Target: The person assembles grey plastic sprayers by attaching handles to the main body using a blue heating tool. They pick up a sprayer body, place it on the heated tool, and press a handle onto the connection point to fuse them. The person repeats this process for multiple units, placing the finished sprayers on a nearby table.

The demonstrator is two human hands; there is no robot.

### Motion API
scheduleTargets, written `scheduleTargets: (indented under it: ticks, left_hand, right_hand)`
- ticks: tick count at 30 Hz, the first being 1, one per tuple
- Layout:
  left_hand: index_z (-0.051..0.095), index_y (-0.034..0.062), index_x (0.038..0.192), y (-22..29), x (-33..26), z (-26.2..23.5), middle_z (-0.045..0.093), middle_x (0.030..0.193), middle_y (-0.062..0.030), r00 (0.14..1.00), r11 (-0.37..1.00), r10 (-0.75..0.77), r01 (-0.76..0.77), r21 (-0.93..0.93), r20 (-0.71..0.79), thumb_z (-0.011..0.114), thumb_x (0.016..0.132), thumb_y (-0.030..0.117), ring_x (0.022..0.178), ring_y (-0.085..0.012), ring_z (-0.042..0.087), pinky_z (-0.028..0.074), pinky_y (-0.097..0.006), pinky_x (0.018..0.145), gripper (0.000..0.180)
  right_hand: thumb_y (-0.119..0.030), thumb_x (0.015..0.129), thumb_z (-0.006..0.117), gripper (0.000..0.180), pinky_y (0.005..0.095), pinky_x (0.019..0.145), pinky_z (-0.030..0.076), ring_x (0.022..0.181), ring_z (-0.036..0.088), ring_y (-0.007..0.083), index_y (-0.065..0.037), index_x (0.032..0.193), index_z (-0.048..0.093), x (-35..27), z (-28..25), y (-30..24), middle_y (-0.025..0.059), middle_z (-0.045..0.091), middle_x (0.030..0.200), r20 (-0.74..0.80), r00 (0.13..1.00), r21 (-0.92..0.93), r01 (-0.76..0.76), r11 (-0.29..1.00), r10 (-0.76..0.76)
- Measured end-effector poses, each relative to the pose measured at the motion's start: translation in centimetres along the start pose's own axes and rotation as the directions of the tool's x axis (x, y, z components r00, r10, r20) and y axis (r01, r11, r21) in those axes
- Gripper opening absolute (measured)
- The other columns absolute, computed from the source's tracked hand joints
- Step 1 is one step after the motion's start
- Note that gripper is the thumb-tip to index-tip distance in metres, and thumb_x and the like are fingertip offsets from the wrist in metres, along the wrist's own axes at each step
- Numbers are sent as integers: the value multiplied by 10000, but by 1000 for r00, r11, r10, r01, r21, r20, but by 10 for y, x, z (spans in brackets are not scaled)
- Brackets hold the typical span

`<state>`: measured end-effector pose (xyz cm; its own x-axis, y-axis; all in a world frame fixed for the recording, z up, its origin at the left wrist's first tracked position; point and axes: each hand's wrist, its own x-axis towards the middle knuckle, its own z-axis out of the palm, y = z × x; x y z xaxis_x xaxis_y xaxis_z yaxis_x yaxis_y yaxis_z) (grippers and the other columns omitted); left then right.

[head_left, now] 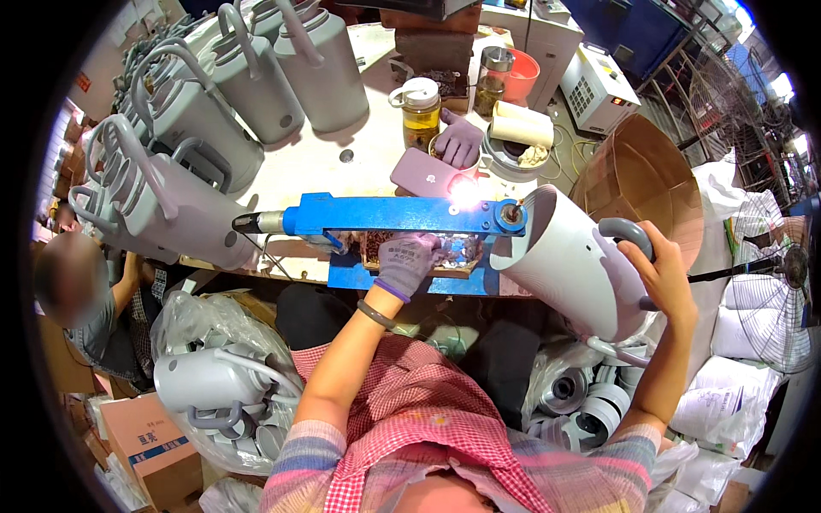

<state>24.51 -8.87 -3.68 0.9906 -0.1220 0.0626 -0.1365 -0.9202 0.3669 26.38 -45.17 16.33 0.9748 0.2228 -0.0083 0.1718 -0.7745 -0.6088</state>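
My right hand (663, 272) is closed round the dark grey handle (627, 237) of a light grey watering can (571, 256). The can lies tilted, its open end against the end of a blue machine arm (402, 215). My left hand (405, 261), in a grey glove with a purple cuff, reaches over a shallow tray (462, 272) of small parts just below that arm. Its fingers look drawn together near the parts; whatever they hold is too small to make out. Part of the tray is hidden by the hand and the arm.
Several grey watering cans (321, 73) crowd the table's left side. Behind the arm are a purple phone (425, 174), a spare glove (459, 139) and a jar (420, 115). A cardboard drum (643, 184) stands at right; bagged cans (209, 380) sit below left. Another person (98, 329) is at far left.
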Motion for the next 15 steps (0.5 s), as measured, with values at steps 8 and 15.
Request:
scheduleTargets:
  ticks: [8, 15]
  left_hand:
    - [746, 90, 1084, 38, -22, -70, 735, 855, -72, 949, 692, 160, -305, -655, -273, 729, 862, 155, 736, -181, 715, 557, -298, 655, 232]
    - [752, 12, 1027, 88, 53, -96, 752, 953, -143, 790, 744, 380, -570, -348, -481, 756, 848, 142, 832, -175, 741, 577, -282, 760, 221]
  right_hand:
    - [-300, 895, 704, 321, 369, 699, 462, 733, 583, 278, -14, 1031, 650, 2, -1, 7, 158, 635, 826, -27, 1000, 22, 9, 1000, -8]
    - [-306, 905, 697, 313, 359, 695, 460, 711, 579, 270, -22, 1029, 646, 4, 1, 10, 153, 626, 794, -50, 990, -10, 135, 991, -135]
